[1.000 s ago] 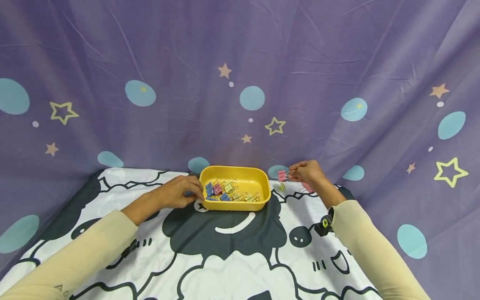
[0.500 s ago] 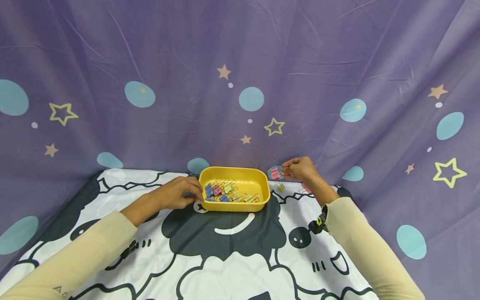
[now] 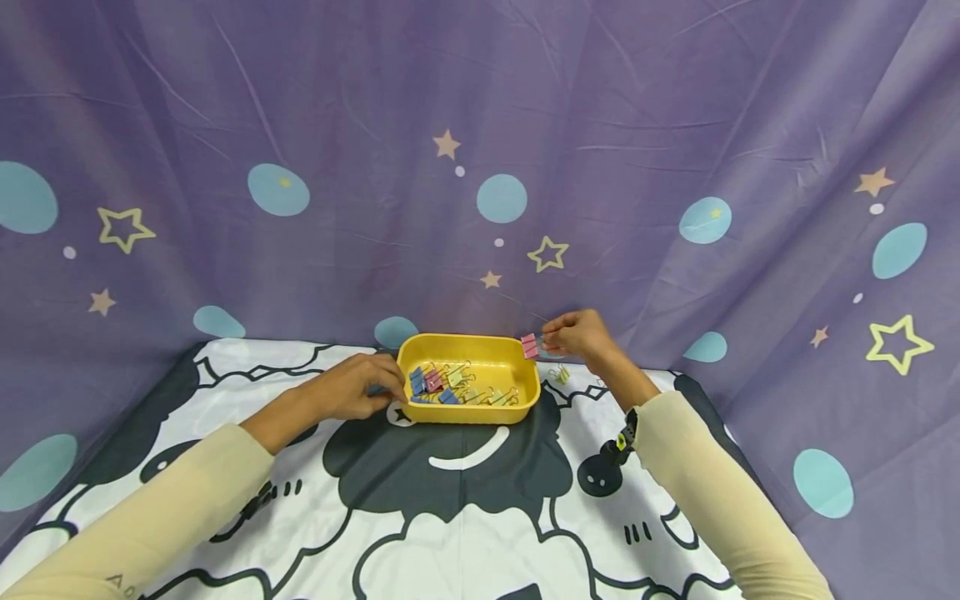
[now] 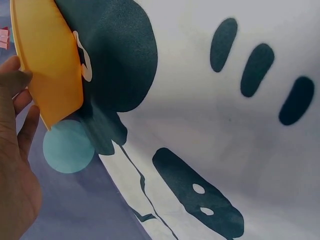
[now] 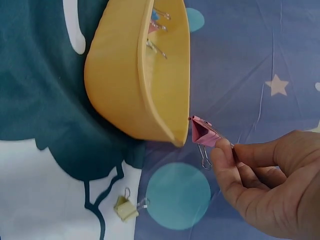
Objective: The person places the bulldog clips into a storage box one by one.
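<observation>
My right hand (image 3: 588,335) pinches a pink binder clip (image 3: 529,346) by its wire handle. The clip overlaps the right end of a yellow tray (image 3: 465,412) in the head view. In the right wrist view, the pink clip (image 5: 204,132) hangs just outside the tray's rim, with one wire loop dangling. At the tray's near left corner, my left hand (image 3: 358,385) grips the rim between thumb and fingers. Inside the tray lie several binder clips: blue ones (image 3: 417,381), a pink one (image 3: 434,380) and pale yellow ones (image 3: 501,397).
A yellow binder clip (image 3: 561,375) lies on the cloth right of the tray, below my right hand. The black-and-white printed cloth (image 3: 465,550) covers the surface. Behind the tray rises a purple curtain (image 3: 360,275) with stars and blue dots.
My right hand has moved left with the pink binder clip, bringing it from beyond the tray to its right rim. My left hand has stayed at the tray's corner.
</observation>
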### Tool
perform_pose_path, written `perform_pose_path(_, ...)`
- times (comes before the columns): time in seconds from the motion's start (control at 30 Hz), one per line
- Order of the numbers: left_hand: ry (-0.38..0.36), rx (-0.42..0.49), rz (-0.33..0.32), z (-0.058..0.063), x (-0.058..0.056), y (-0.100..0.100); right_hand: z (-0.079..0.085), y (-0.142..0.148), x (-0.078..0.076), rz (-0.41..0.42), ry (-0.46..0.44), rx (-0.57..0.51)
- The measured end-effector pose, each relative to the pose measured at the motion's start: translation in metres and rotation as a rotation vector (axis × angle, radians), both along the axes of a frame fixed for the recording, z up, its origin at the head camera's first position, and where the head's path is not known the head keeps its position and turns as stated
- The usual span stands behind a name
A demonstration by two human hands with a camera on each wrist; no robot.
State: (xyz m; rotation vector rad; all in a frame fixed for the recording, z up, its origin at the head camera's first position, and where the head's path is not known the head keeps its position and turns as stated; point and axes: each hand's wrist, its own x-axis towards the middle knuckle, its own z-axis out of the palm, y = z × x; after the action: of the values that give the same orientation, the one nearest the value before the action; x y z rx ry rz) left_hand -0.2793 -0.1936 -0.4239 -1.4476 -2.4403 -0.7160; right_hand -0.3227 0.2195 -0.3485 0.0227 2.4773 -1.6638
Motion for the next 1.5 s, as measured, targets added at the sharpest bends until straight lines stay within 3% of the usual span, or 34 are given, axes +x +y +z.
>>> perform_pose_path(0.47,0.005,0.000,0.011,0.000,0.002,0.001,-0.006,-0.027,0.000,0.008,0.021,0.027)
perform_pose_path(0.9,0.016,-0.003,0.018,0.001,0.003,0.000,-0.020,-0.048,-0.004,0.016,0.021,0.032)
perform_pose_path(1.27,0.022,0.000,0.005,0.003,0.004,0.003,-0.041,-0.069,-0.005,0.060,0.077,0.094)
perform_pose_path(1.5,0.020,-0.005,0.010,0.003,0.003,0.001,-0.046,-0.083,-0.004,0.065,0.096,0.135)
